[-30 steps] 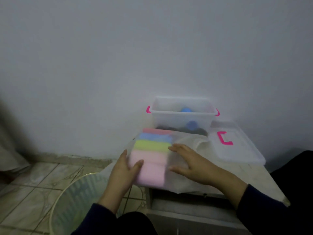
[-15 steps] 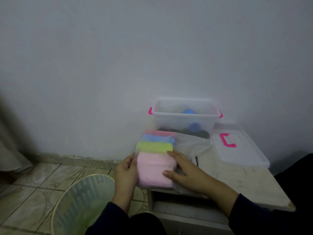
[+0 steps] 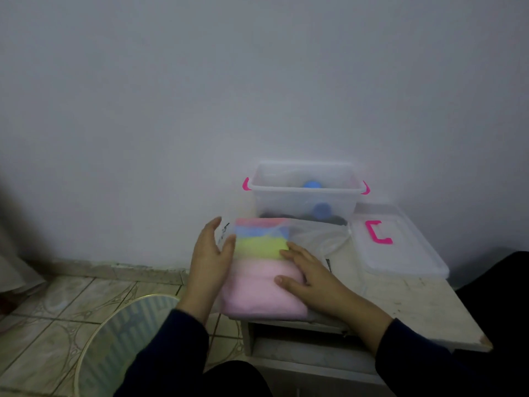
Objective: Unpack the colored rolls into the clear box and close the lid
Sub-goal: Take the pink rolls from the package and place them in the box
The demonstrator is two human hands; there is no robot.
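Hands in dark sleeves flank a stack of soft colored rolls (image 3: 262,265), pink, yellow, blue and red, sheathed in a thin clear plastic bag (image 3: 315,236) at the front left edge of a worn pale bench (image 3: 415,305). The left hand (image 3: 210,259) lies along the stack's left side, fingers nearly straight and thumb against the plastic, its grip loose and open. The right hand (image 3: 312,277) rests flat against the stack's right side, fingers extended, clasping nothing. Behind the stack, against the white wall, stands an open clear plastic box with pink latches (image 3: 305,193), blue round items and dark shapes visible inside. Its clear lid with a pink handle (image 3: 398,247) lies on the bench just right of the box. A round pale-green slatted basket (image 3: 126,342) sits on the patterned tile floor at lower left.
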